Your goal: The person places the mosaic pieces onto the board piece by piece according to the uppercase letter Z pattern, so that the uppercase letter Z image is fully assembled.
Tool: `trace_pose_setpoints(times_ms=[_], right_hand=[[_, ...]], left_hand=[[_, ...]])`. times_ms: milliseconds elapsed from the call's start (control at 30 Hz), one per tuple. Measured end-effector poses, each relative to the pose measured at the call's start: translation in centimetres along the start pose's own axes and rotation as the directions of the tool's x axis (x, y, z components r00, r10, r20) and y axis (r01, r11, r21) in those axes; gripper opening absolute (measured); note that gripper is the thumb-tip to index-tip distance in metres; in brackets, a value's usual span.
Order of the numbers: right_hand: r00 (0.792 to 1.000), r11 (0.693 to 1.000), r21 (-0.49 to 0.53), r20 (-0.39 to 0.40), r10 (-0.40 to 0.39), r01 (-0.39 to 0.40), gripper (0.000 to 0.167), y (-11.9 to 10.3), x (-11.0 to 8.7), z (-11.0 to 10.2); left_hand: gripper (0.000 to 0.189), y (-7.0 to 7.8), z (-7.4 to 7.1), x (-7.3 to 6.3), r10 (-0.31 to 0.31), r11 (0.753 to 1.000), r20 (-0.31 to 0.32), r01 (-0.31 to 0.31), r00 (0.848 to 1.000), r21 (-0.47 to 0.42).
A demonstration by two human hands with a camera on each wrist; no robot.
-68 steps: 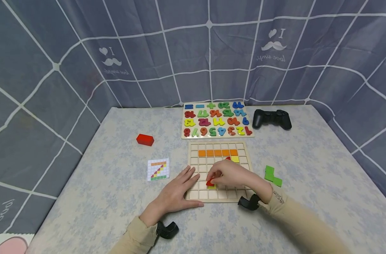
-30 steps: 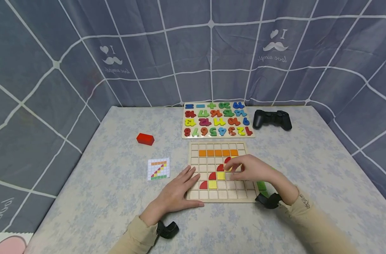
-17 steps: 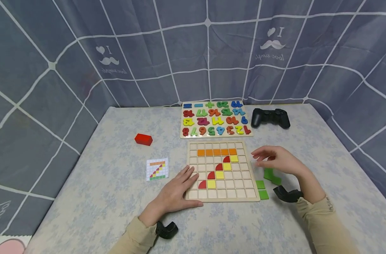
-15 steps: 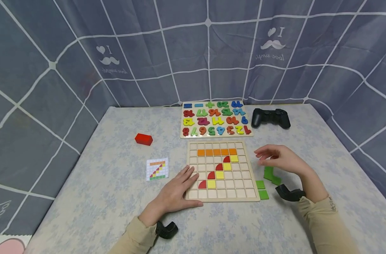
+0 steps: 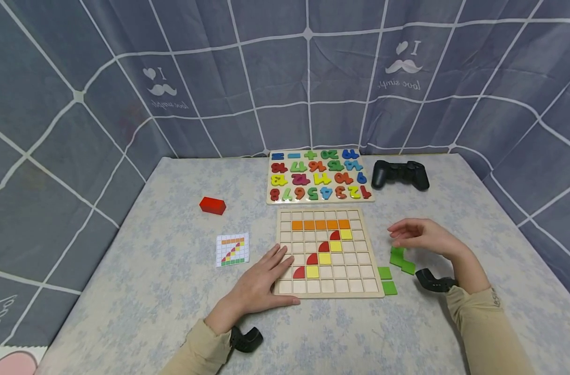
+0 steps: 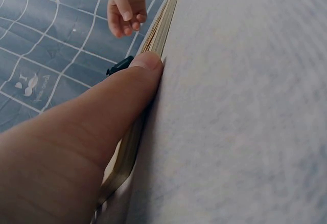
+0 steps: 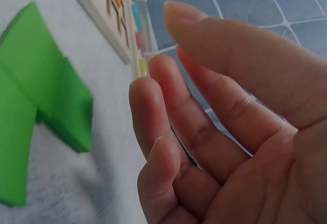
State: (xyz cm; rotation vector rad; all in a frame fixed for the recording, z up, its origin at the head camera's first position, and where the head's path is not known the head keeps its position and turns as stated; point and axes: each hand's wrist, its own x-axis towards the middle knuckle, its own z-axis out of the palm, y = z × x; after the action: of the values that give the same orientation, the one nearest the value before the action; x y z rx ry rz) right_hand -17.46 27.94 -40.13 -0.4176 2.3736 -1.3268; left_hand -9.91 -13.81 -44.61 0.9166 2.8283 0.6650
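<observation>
A wooden grid board (image 5: 285, 289) lies at the middle of the table. On it are a row of orange squares (image 5: 320, 225) and a diagonal of yellow squares (image 5: 324, 258) and red quarter-circle tiles (image 5: 311, 259). My left hand (image 5: 261, 284) rests with spread fingers on the board's left edge, its thumb along the front edge. My right hand (image 5: 423, 237) hovers, relaxed and holding nothing, right of the board. Green tiles (image 5: 401, 260) lie just below it, apart from the fingers; in the right wrist view these green tiles (image 7: 41, 81) overlap. Two more green squares (image 5: 387, 281) touch the board's right side.
A pattern card (image 5: 232, 250) and a red block (image 5: 212, 205) lie left of the board. Behind it sits a number puzzle (image 5: 320, 177), with a black game controller (image 5: 400, 175) at its right. A grey checked curtain (image 5: 285, 78) surrounds the table.
My right hand has placed the red tile it was pinching, left the board and moved right to above the green tiles. My left hand has stayed on the board.
</observation>
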Motion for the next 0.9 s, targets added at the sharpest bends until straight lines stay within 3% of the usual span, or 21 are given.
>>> trace_pose_setpoints(times_ms=[400, 900], right_hand=[[1.000, 0.999, -0.036, 0.026, -0.001, 0.002, 0.043, 1.8, 0.2, -0.1], [0.997, 0.993, -0.120, 0.068, 0.022, -0.014, 0.043, 1.8, 0.3, 0.1]], left_hand=[[0.092, 0.0, 0.0, 0.0, 0.006, 1.000, -0.001, -0.006, 1.000, -0.003], [0.093, -0.1, 0.0, 0.0, 0.006, 1.000, 0.003, -0.006, 1.000, 0.006]])
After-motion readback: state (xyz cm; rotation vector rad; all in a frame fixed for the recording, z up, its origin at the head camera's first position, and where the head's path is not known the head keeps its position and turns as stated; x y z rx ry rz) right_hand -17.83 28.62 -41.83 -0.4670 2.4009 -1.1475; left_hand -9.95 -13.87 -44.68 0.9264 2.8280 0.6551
